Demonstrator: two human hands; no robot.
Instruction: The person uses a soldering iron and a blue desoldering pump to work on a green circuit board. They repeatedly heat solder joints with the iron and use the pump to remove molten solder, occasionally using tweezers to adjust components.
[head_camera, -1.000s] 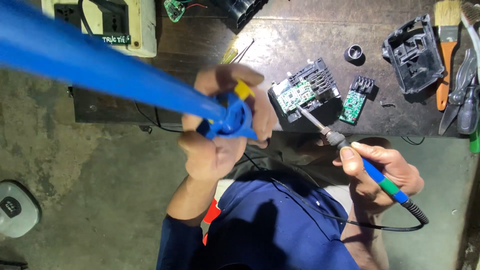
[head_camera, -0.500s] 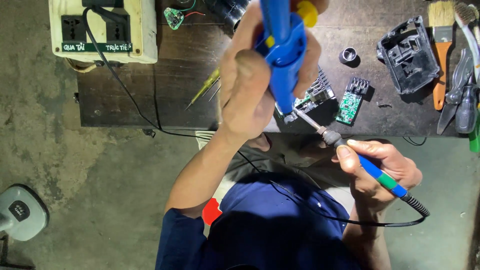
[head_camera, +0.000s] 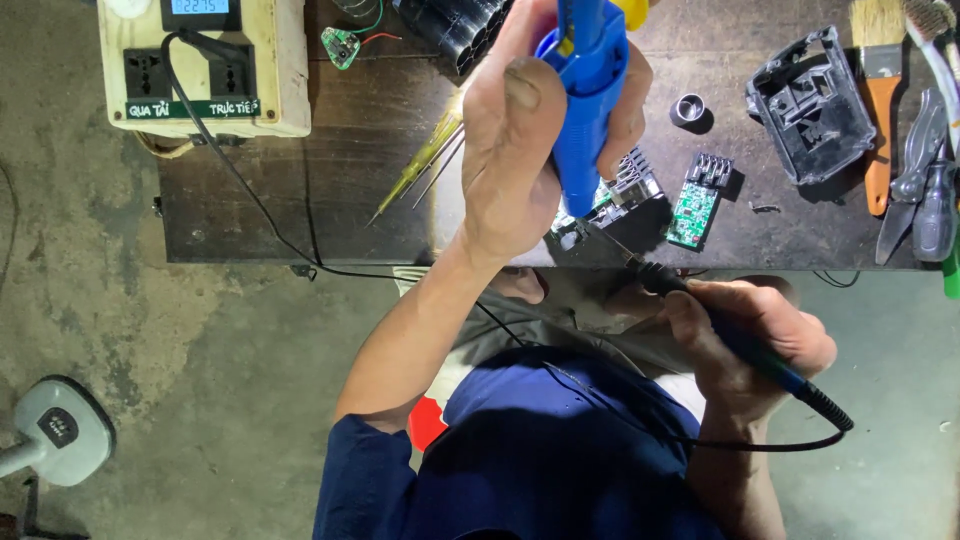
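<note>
My left hand (head_camera: 515, 160) grips a blue desoldering pump (head_camera: 585, 110) with a yellow top, held upright over the dark wooden table (head_camera: 330, 200). The pump's lower end is just above a green circuit board in a black housing (head_camera: 630, 190). My right hand (head_camera: 750, 340) holds a soldering iron (head_camera: 805, 390) with a blue handle and a black cord. The iron's metal tip points up and left, reaching the near edge of that board. A small loose green circuit board (head_camera: 692, 205) lies just to the right.
A cream power box (head_camera: 200, 80) with sockets and a black cable stands at back left. A yellow screwdriver (head_camera: 420, 170), a black plastic shell (head_camera: 808, 105), a metal ring (head_camera: 688, 108), a brush (head_camera: 880, 110) and pliers (head_camera: 920, 185) lie on the table. A grey device (head_camera: 55, 430) sits on the floor.
My left hand has lifted the blue pump from near my lap up over the circuit board and turned it upright. My right hand has stayed put with the soldering iron.
</note>
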